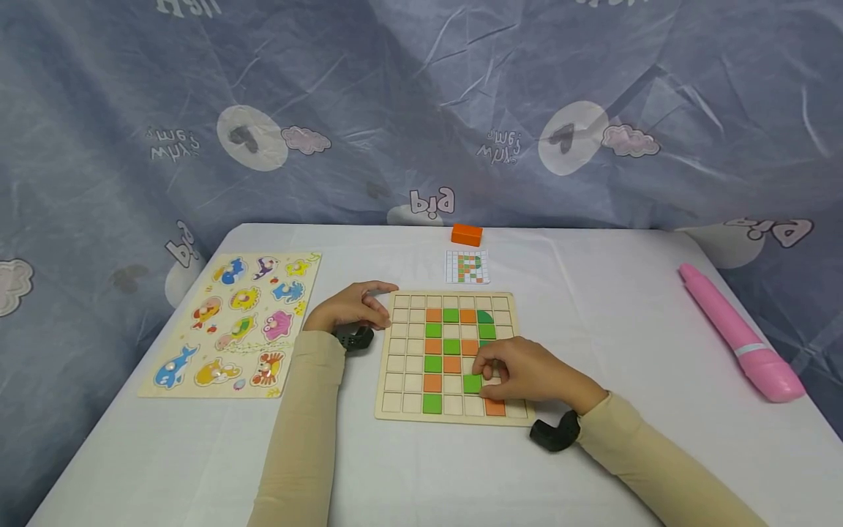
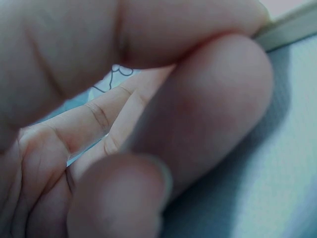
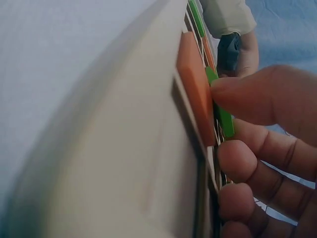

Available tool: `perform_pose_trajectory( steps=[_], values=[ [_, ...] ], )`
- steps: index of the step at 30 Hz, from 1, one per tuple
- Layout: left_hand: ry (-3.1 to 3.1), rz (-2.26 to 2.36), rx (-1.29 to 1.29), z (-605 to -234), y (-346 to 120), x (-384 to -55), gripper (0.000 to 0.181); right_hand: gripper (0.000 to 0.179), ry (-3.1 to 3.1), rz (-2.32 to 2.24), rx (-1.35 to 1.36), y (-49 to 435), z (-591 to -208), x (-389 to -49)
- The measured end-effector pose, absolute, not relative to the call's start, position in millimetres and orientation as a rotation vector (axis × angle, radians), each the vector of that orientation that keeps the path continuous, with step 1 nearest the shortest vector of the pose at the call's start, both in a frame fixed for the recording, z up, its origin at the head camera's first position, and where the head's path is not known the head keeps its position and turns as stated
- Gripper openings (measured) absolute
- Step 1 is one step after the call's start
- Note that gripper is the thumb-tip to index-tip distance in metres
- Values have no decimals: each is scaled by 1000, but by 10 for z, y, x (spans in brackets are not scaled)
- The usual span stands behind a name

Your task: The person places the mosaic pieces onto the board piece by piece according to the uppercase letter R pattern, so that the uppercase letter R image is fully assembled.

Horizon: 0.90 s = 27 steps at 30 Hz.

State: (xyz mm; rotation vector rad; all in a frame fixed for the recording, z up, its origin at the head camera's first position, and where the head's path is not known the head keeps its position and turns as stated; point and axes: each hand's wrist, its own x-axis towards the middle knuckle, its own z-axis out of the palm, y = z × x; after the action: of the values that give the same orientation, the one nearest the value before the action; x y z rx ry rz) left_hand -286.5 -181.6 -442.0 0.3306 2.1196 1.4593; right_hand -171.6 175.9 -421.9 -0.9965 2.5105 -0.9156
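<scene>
A wooden grid board [image 1: 394, 411] lies on the table with green and orange tiles set in several cells. Near its lower right part, my right hand [image 1: 527, 373] pinches a green square tile [image 1: 472, 383] between thumb and index finger; the right wrist view shows the green tile [image 3: 225, 116] between the fingertips, just past an orange tile [image 3: 194, 84]. My left hand [image 1: 352, 307] rests at the board's upper left edge, its index finger reaching the corner. In the left wrist view, a fingertip touches the board's edge [image 2: 287, 32]. The right fingers hide some cells.
A small pattern card [image 1: 467, 267] lies behind the board, with an orange block [image 1: 467, 235] beyond it. On the left is a wooden sea-animal puzzle [image 1: 224, 293]. A pink microphone-shaped object [image 1: 731, 322] lies at the right. A patterned cloth [image 1: 421, 110] hangs behind the table.
</scene>
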Motion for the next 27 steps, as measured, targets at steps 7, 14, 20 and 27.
perform_pose_trajectory(
  steps=[7, 14, 20, 27],
  values=[
    [2114, 1471, 320, -4439, -1820, -2866, 82, 19, 2504, -921, -990, 1752, -4221, -1710],
    [2106, 1481, 326, -4430, -1826, -2851, 81, 20, 2504, -920, -992, 1733, -4210, -1694],
    [2097, 1488, 334, -4448, -1834, -2851, 81, 15, 2446, -994, -982, 1771, -4265, -1745],
    [2106, 1505, 342, -4505, -1844, -2857, 80, 13, 2415, -1230, -964, 1878, -4389, -1844]
  ],
)
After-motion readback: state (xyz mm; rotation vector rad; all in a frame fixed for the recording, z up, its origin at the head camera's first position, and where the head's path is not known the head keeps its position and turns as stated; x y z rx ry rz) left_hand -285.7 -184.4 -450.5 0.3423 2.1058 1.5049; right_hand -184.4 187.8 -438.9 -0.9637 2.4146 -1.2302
